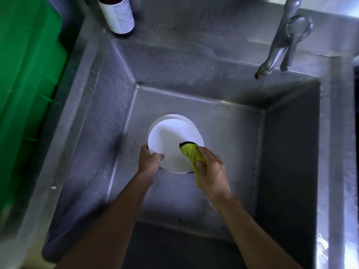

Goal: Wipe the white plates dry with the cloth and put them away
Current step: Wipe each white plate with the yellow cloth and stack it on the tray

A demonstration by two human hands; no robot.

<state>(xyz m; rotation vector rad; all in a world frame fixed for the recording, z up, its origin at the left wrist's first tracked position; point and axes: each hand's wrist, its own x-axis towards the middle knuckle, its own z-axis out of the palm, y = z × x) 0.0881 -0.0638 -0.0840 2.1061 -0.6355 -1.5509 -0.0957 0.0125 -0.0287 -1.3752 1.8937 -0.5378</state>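
Left hand [149,160] gripping plate [171,140] rim, right hand [210,167] pressing cloth [191,154]

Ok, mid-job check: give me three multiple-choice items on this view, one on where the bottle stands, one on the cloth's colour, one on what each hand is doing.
1. Where is the brown bottle?
A. on the sink's back left ledge
B. in the basin
C. under the tap

2. What colour is the cloth?
A. white
B. yellow-green
C. blue

3. What are the hands doing?
A. both idle
B. left hand grips the top plate by its rim, right hand presses the cloth onto it
C. right hand turns the tap

Answers: 1 A, it stands on the ledge behind the sink. 2 B, yellow-green with a dark edge. 3 B, the thumb overlaps the plate's rim and the cloth lies on the plate.
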